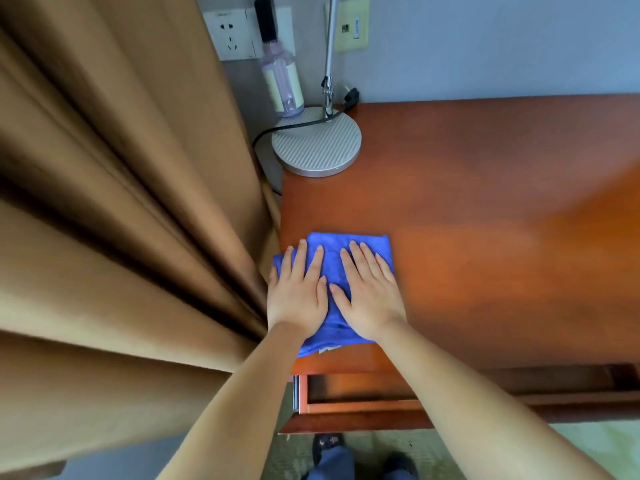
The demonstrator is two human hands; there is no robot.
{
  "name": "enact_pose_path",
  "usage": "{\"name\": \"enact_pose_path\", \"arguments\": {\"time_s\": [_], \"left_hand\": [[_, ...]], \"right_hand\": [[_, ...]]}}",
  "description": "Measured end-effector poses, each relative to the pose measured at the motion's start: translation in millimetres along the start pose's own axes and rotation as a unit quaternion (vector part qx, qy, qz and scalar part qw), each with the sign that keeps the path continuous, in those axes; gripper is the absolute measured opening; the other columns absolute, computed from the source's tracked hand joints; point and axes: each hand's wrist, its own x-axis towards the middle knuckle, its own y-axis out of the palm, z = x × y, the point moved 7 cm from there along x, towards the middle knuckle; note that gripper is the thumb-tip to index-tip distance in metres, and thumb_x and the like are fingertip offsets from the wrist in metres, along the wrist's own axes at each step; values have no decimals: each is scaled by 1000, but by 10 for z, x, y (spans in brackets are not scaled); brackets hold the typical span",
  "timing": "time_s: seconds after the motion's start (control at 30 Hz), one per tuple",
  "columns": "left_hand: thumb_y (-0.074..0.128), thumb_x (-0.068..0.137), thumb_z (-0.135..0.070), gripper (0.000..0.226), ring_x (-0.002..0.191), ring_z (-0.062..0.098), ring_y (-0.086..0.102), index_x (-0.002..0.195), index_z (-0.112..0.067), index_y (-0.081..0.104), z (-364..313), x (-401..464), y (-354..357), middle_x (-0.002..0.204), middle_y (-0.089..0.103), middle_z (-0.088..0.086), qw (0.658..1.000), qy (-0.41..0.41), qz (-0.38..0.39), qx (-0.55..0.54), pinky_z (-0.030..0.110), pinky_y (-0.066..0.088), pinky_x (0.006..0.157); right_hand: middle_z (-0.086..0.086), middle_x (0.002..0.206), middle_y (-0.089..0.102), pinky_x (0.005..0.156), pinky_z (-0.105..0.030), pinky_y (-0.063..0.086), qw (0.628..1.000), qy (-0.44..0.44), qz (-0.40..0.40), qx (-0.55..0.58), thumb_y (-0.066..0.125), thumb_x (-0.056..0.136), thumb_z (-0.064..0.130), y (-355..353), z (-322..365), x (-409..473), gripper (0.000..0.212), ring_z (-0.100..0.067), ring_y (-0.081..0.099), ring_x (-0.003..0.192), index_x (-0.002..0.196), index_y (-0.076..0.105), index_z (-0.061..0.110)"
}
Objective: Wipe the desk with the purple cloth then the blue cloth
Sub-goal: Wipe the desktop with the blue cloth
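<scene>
A folded blue cloth (337, 249) lies flat at the near left corner of the reddish-brown wooden desk (485, 209). My left hand (298, 292) presses palm-down on the cloth's left half, fingers spread and pointing away from me. Beside it, my right hand (369, 292) rests palm-down on the right half, thumb almost touching the left hand. Both hands cover much of the cloth. No purple cloth shows anywhere in view.
A lamp with a round grey ribbed base (317, 145) stands at the desk's far left corner, its black cable (277, 129) trailing left. A pale purple bottle (282, 84) stands behind it. Brown curtains (121, 202) hang along the desk's left edge. A drawer (346, 393) below is pulled open.
</scene>
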Motion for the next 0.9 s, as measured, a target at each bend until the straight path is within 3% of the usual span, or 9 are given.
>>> {"name": "enact_pose_path", "arguments": {"time_s": [0.07,0.23,0.47,0.53,0.6,0.67,0.8,0.9], "left_hand": [[-9,84,-45,75,148,25,1,154,-26,8,-31,-169,21,162,1,2,1000,11,9,-5,44,8,118],[-7,85,-45,72,149,24,-1,154,-27,7,-44,-318,46,162,0,2,999,14,29,-10,44,8,119],[-5,86,-44,71,148,23,0,154,-27,6,-29,63,-79,162,0,1,1000,-3,16,-12,44,9,118],[9,97,-40,59,148,23,-2,154,-28,4,-8,252,-81,162,-2,0,1000,-10,11,-11,44,7,118],[19,101,-35,56,148,21,-4,154,-28,2,9,432,-88,162,-4,-1,1000,-15,9,-14,44,5,118],[21,102,-35,56,149,21,-3,154,-28,2,19,594,-114,162,-3,-1,1000,-13,3,-12,44,6,118],[19,102,-36,55,149,22,-3,154,-28,0,44,802,-150,162,-3,0,1000,-7,-2,1,43,6,118],[17,103,-36,55,149,23,-3,154,-26,-1,41,811,-160,162,-4,1,1000,4,-3,9,44,7,118]], "right_hand": [[-13,142,50,113,-37,22,1000,8,1,9,32,91,49,10,8,-172,66,-27,46,133,134,54,5],[-12,145,47,111,-39,21,1000,2,14,6,34,91,50,19,23,-340,66,-26,43,135,137,52,6],[-13,143,48,112,-40,23,1000,-1,-19,2,32,91,49,-26,-19,73,65,-27,43,135,136,52,6],[-12,149,40,118,-39,21,1000,0,-10,-3,26,92,51,-10,-52,248,68,-25,34,140,141,45,7],[-10,157,25,120,-38,9,1000,-10,-1,-2,14,91,54,-4,-80,420,75,-23,18,147,149,30,9],[-8,160,14,119,-36,0,1000,-11,2,8,5,88,56,-10,-121,582,80,-21,7,149,152,20,12],[-5,162,7,120,-35,-2,1000,-7,9,9,-2,85,59,-17,-168,788,84,-18,0,149,154,12,14],[-4,162,1,120,-34,-4,1000,-10,25,-3,6,92,58,-8,-181,812,76,-17,-4,149,154,7,15]]}}
